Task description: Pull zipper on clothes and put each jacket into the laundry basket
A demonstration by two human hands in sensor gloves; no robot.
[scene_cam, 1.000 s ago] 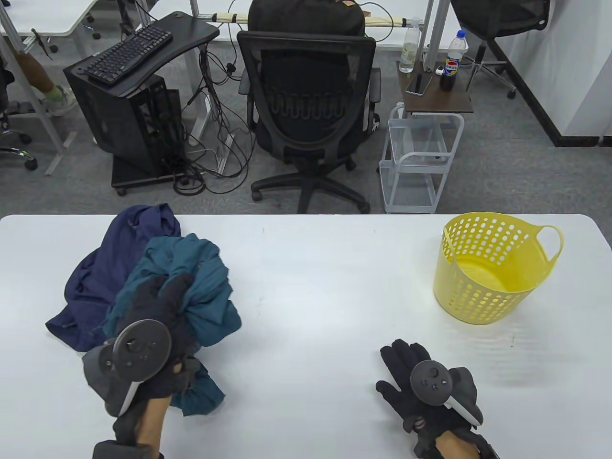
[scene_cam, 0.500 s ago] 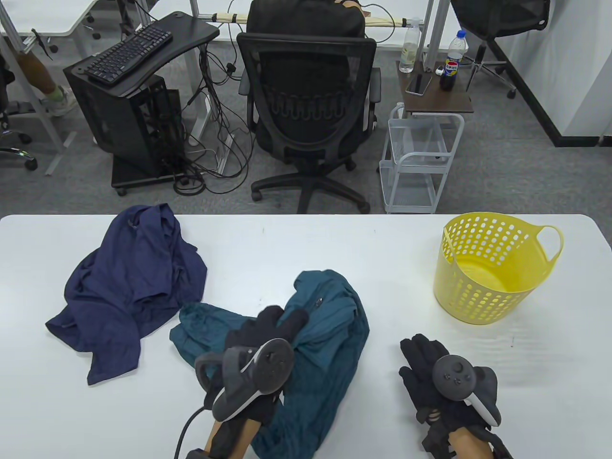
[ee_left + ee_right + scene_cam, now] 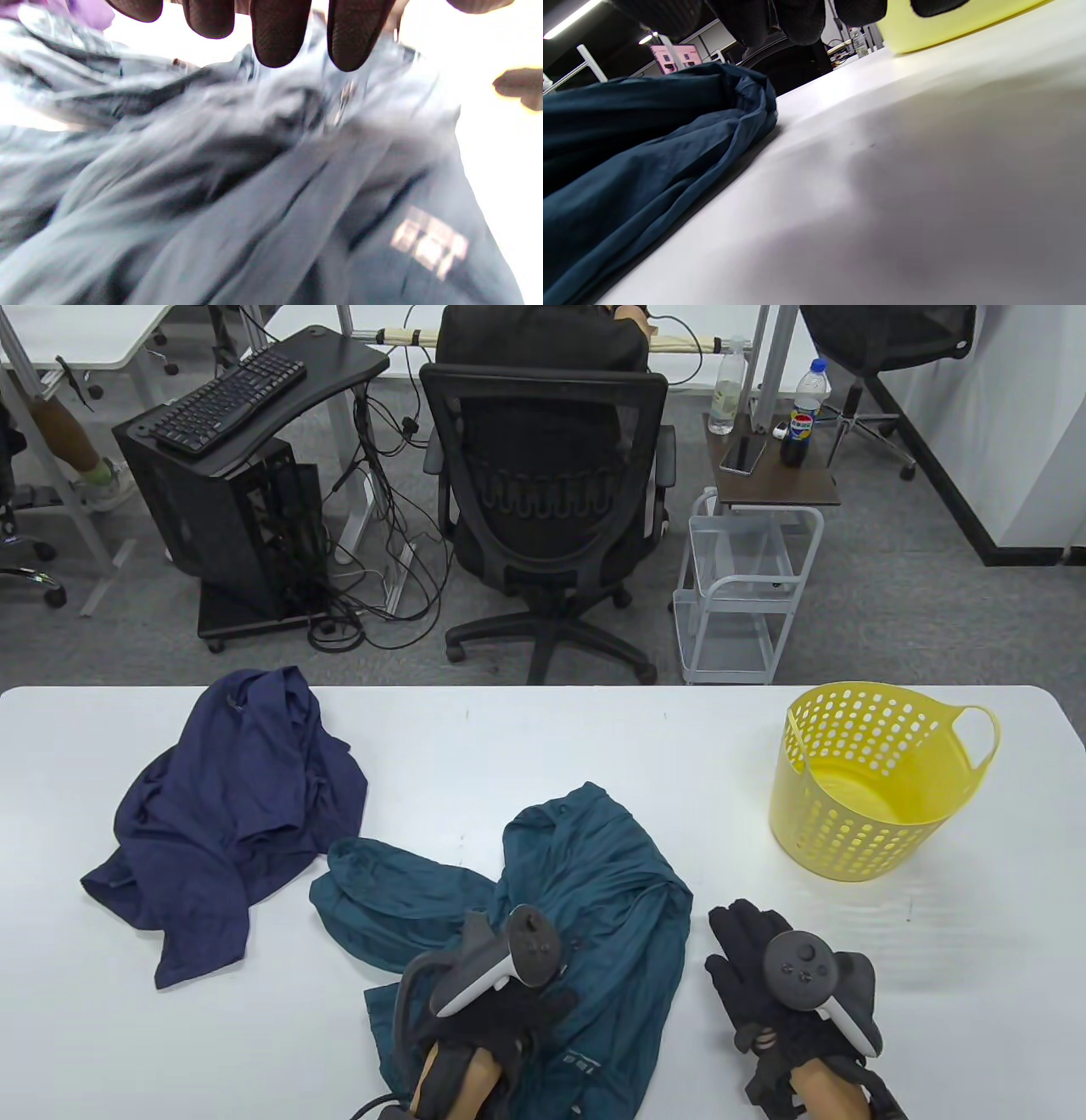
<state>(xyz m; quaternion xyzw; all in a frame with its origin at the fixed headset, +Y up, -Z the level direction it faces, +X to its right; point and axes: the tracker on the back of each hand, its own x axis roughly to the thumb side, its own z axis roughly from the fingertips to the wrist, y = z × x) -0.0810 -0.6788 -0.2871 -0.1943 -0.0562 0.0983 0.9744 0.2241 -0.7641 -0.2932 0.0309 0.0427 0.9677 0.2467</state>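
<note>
Left hand [image 3: 496,1027] over crumpled teal jacket [image 3: 594,891]

Both hands came in from the near edge, forearms bare above the black gloves. The left hand [image 3: 501,1010] lay near the middle, rolled so its tracker tilted up and to the right; in the left wrist view its fingers [image 3: 278,34] hung straight and parted, gripping nothing. The right hand [image 3: 764,984] rested palm down on the surface [image 3: 551,746] at the near right, fingers [image 3: 734,933] extended and pointing far, its tracker uppermost.
</note>
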